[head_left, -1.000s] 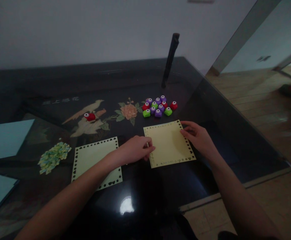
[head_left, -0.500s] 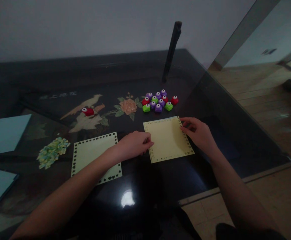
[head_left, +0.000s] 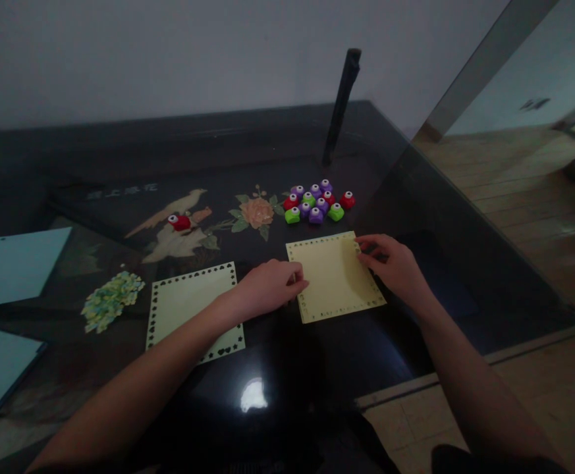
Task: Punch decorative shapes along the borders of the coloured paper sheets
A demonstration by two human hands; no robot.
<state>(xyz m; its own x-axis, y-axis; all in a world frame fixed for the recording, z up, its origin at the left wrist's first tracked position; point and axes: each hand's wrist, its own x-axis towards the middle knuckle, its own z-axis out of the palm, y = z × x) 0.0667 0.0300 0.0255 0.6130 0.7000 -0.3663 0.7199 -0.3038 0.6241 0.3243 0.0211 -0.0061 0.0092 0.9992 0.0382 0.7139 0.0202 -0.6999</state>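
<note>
Head view: the yellow sheet (head_left: 334,276) lies between my hands on the dark table (head_left: 297,388). My left hand (head_left: 270,286) is at its 9 o'clock edge, fingers curled in and thumb close to the forefinger; I can't tell whether they nip any paper. My right hand (head_left: 393,263) is at 2 o'clock, forefinger and thumb a little apart at the corner, and I can't see whether the edge is clamped between them.

The borders look doubled along the 9 and 6 o'clock sides, so I suspect layers. If I pull unevenly, they could slide out of line. Those rows of punched holes weaken the rim, and a sharp tug from either hand could tear it.

My left forearm crosses over the pale green sheet (head_left: 186,296), out at 9 o'clock; if it dips, it could drag that along the slick top. Farther out at 9, the loose paper bits (head_left: 112,299) could scatter with a sweep or a puff of air. Toward 12, just past the sheet's far edge, the cluster of craft punches (head_left: 315,214) could get knocked if I push the paper away from me.
</note>
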